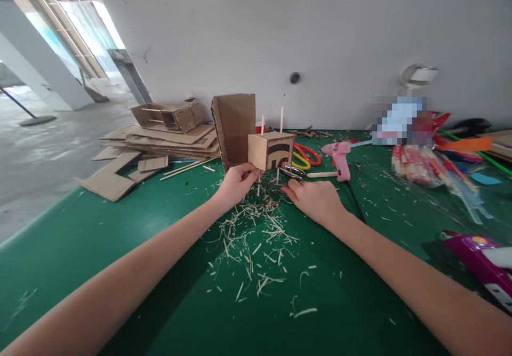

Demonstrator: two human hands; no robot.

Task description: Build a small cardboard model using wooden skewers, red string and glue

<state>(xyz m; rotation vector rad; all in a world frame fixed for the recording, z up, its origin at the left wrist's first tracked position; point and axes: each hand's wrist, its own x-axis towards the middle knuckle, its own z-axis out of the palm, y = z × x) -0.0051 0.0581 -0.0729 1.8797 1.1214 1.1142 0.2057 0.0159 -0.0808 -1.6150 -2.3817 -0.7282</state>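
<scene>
A small cardboard box point(278, 152) with a dark curved print is held up off the table, thin wooden sticks point(281, 120) poking out above and below it. My left hand point(239, 184) pinches its lower left corner, near one of the lower stick ends. By the other lower stick end, my right hand point(314, 198) is closed at the fingertips around something thin that I cannot make out. A shiny metal object point(293, 172) lies just beyond those fingers, its kind unclear. Behind the box stands a taller folded cardboard piece point(235, 126).
Wood shavings point(256, 228) litter the green table. A pink glue gun point(340, 158) and scissors with red and yellow handles point(307, 156) lie to the right. Cardboard sheets point(160, 142) are stacked at left. Bagged sticks point(416, 166) and a purple item point(476, 260) sit further right.
</scene>
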